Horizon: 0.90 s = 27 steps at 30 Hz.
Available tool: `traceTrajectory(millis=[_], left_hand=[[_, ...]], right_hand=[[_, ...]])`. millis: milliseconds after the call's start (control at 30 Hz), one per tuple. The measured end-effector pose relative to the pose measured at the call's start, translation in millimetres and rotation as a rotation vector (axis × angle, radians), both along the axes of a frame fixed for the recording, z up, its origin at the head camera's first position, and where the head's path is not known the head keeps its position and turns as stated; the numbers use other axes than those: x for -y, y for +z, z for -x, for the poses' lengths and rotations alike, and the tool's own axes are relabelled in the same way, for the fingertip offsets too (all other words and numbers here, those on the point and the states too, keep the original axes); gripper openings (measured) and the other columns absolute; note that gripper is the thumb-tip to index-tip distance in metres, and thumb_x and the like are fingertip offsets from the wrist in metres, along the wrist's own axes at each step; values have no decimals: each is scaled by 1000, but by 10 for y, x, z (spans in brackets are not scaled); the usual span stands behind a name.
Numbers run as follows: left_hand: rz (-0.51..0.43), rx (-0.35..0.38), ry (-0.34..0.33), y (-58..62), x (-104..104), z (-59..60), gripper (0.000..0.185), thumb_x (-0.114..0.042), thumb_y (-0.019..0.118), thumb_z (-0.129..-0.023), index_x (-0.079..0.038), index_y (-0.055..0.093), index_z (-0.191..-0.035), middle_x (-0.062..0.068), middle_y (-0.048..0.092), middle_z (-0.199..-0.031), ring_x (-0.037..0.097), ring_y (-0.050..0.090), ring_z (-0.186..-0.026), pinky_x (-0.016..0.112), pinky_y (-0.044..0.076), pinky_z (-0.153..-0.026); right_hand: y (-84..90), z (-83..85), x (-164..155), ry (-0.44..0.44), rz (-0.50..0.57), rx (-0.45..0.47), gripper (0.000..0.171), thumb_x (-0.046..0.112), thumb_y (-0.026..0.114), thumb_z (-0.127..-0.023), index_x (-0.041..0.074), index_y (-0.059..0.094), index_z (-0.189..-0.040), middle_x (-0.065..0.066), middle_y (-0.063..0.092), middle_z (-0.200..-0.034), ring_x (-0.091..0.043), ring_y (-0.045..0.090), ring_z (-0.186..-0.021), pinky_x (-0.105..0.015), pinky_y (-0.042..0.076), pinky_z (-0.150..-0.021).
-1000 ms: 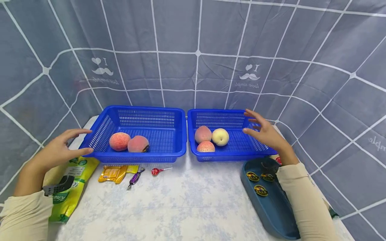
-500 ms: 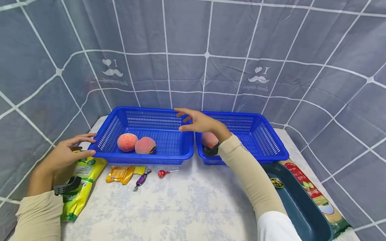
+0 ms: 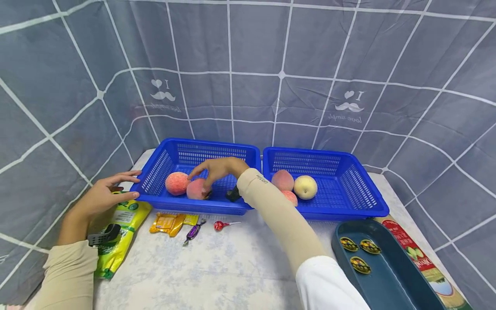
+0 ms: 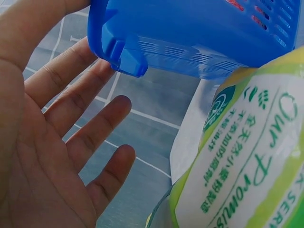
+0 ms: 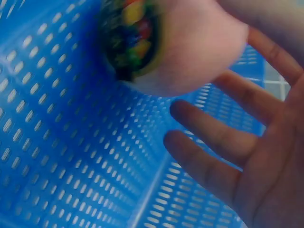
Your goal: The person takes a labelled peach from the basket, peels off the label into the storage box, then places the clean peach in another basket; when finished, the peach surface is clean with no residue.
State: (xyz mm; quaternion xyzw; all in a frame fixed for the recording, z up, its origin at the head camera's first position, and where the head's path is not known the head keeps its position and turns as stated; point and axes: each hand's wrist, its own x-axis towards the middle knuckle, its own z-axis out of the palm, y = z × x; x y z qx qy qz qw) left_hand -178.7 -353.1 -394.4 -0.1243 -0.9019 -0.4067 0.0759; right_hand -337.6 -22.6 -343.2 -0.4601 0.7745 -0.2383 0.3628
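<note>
My right hand (image 3: 218, 168) is in the left blue plastic basket (image 3: 217, 211), its thumb and forefinger round a pink peach (image 3: 196, 188). A dark oval fruit label (image 5: 135, 38) shows on this peach in the blurred right wrist view, where the other fingers lie apart from it. Beside it sits a speckled red peach (image 3: 177, 183). At the basket's left rim rests my left hand (image 3: 102, 196), with fingers fairly straight and thumb and fingertips touching the edge. The left wrist view shows the blue rim (image 4: 97, 28) against the fingertips.
A right blue basket (image 3: 348, 212) holds two pinkish peaches and a pale yellow one (image 3: 305, 187). Wrapped sweets (image 3: 167, 224) and a lollipop (image 3: 219, 225) lie in front. A yellow-green bag (image 3: 125, 234) is below my left hand. Right: a dark tray (image 3: 391, 275) with oval labels, and a red-green packet (image 3: 422, 262).
My right hand has swung left from above the right basket, across the baskets' meeting edges, and down onto the pink peach. My left hand has stayed at the rim. The view has turned slightly.
</note>
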Motion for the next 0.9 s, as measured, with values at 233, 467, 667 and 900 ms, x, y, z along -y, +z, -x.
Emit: traceTrajectory(millis=[233,467,667,900], left_hand=[[-19,-3,-16,-15,-25,16,36,-13,76,-92,-3,67,-125,21,50,-146,-8,43,-115,17,46,-82],[-31,4,-10,-4,-10,7,36,-12,76,-92,-1,66,-125,22,49,-147,-8,44,-114,14,45,-82],[-26,0,-5,51,-14,25,36,-12,75,-92,0,66,-125,14,52,-147,-7,44,-113,13,43,-82],[-24,23,7,44,-23,3,36,-13,75,-93,0,66,-125,17,51,-146,-7,45,-112,10,43,-81]], right_hand=[[-171,2,37,-55,3,85,46,2,79,-86,10,55,-124,-11,51,-136,-23,54,-114,-29,51,-89],[-135,31,-69,-119,33,85,44,6,72,-87,15,50,-124,-10,49,-131,-19,60,-92,-37,56,-78],[239,1,-377,-158,118,90,42,10,68,-93,16,49,-129,-12,52,-132,-24,66,-88,-48,57,-81],[640,-468,-1019,-77,187,92,42,19,69,-96,16,48,-132,-10,58,-129,-28,68,-90,-44,59,-77]])
